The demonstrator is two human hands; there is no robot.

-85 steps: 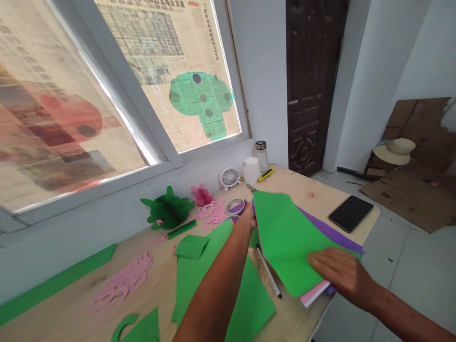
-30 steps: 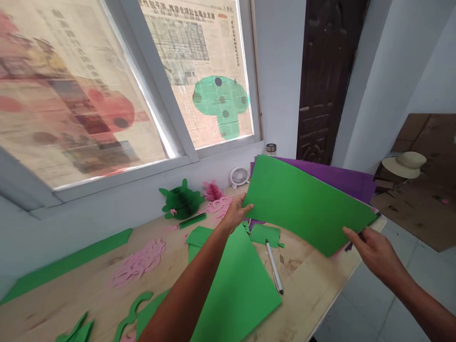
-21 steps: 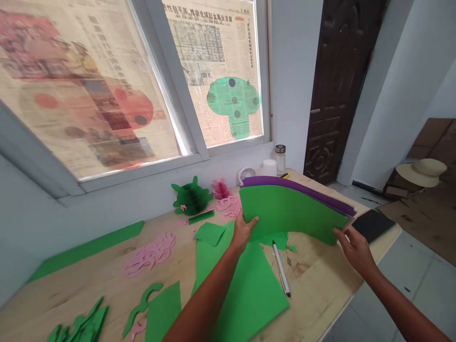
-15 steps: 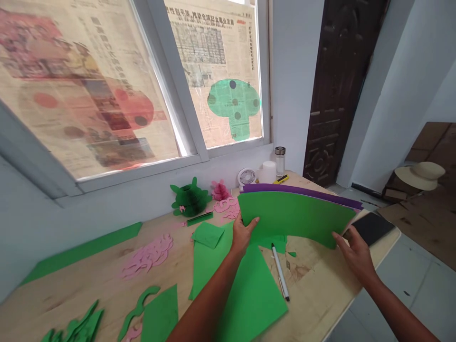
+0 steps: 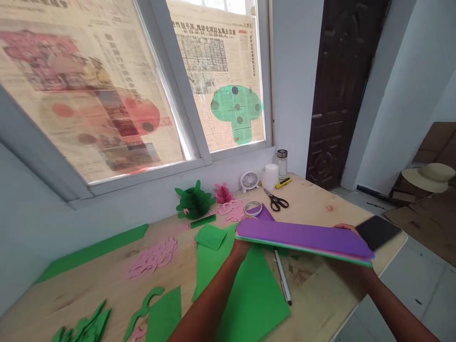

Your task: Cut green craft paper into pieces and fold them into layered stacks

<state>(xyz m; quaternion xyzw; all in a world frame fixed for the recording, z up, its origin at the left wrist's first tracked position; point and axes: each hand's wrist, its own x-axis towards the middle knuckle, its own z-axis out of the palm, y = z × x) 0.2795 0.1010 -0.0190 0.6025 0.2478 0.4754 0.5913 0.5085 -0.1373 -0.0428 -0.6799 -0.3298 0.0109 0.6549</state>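
Note:
Both hands hold a stack of coloured paper [image 5: 302, 237] above the table, its purple face tilted up and a green layer along the lower edge. My left hand [image 5: 242, 247] grips the stack's left end, its fingers mostly hidden under and behind the paper. At the right end, my right hand [image 5: 356, 266] is closed on it, with some fingers showing over the far edge. Below lie large green paper sheets [image 5: 249, 294] and a white pen [image 5: 283, 280]. A smaller green piece [image 5: 211, 236] rests on the sheets.
Scissors [image 5: 276, 200], a tape roll [image 5: 252, 208], a small fan [image 5: 249, 180] and a yellow cutter [image 5: 283, 183] sit at the back. Pink cutouts [image 5: 153, 256], green cutouts [image 5: 83, 325] and a green paper ornament [image 5: 194, 202] lie leftward. A black flat object [image 5: 378, 231] is near the right edge.
The stack has tipped from its green face toward me to its purple face upward, and sits lower. The scissors and tape roll behind it have come into view.

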